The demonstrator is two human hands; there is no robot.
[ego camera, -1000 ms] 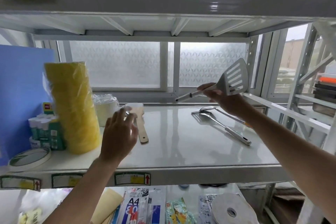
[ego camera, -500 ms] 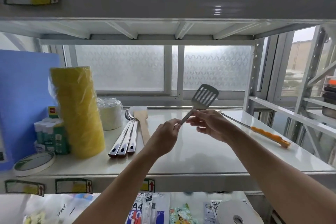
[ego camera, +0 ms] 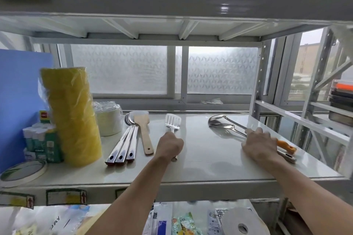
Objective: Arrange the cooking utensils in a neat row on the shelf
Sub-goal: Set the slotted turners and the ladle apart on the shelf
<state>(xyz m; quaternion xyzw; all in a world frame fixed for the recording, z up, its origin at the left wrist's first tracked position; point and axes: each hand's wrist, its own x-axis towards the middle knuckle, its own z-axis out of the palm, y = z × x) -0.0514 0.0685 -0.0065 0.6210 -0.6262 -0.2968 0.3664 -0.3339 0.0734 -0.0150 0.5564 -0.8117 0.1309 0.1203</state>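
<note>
On the white shelf three steel-handled spoons lie side by side, with a wooden spatula just right of them. My left hand is shut on the handle of the slotted metal spatula, which lies flat on the shelf right of the wooden one. Further right, a steel ladle and an orange-handled utensil lie crossed. My right hand rests over their handles; its grip is hidden.
A tall yellow wrapped roll, a white tape roll, glue sticks and a flat tape ring fill the shelf's left. A blue board stands behind. The upper shelf beam hangs overhead. Packets lie on the shelf below.
The slotted spatula went from held in the air by both hands to lying on the shelf under my left hand. My right hand moved right onto the ladle and orange-handled utensil.
</note>
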